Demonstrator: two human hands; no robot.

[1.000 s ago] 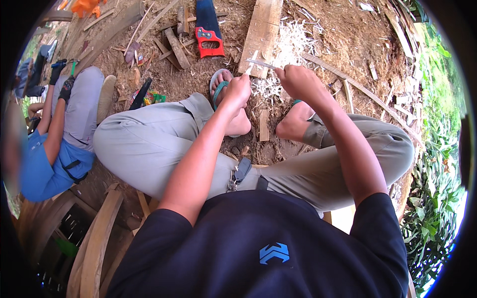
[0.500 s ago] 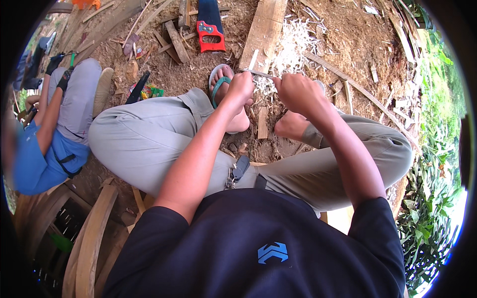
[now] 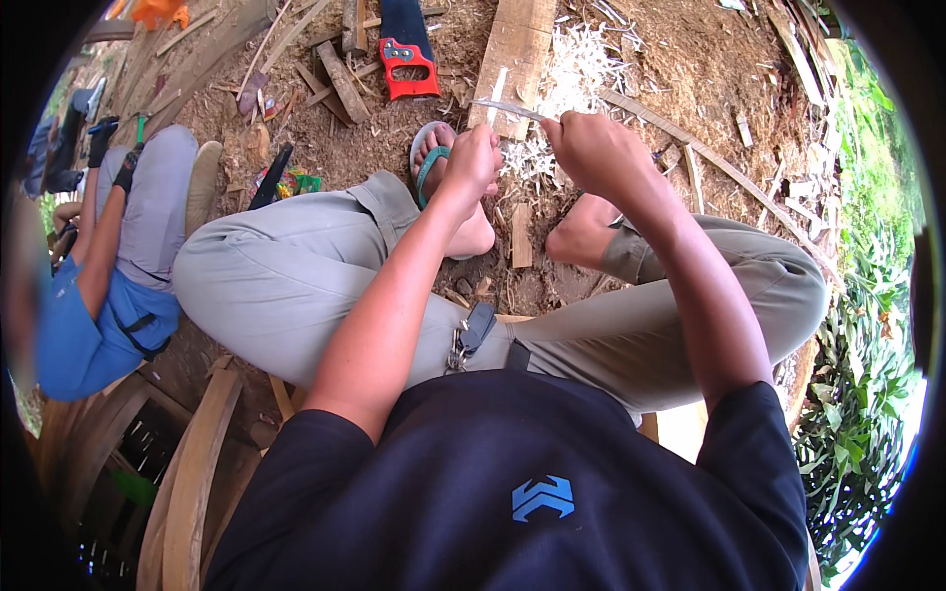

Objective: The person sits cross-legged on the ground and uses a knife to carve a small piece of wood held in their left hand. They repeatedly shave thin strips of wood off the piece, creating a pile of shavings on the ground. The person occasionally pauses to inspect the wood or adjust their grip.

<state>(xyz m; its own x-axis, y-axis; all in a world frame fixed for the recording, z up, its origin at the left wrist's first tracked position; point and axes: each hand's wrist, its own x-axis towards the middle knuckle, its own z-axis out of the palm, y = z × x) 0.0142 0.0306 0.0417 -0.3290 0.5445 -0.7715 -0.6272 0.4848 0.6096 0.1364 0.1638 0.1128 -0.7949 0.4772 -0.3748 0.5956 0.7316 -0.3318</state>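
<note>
My left hand (image 3: 476, 163) is closed around a thin pale wood strip (image 3: 499, 91), which points away from me above a broad plank (image 3: 514, 44). In my right hand (image 3: 599, 150) is a knife (image 3: 510, 106), its handle hidden in the fist. The blade reaches left across the strip, a little beyond my left fist. Whether it touches the wood I cannot tell. Curled white shavings (image 3: 576, 79) lie heaped beside the plank, under and beyond the right hand.
A handsaw (image 3: 410, 71) with a red handle lies left of the plank, near wood offcuts (image 3: 342, 81). A person in a blue shirt (image 3: 74, 340) sits at the left, wearing dark gloves. A long wood strip (image 3: 690, 153) crosses the ground at right, toward green plants (image 3: 847, 433).
My right hand and the knife have moved slightly away from me, so the blade now crosses the strip farther from my left fist. Both hands keep their hold.
</note>
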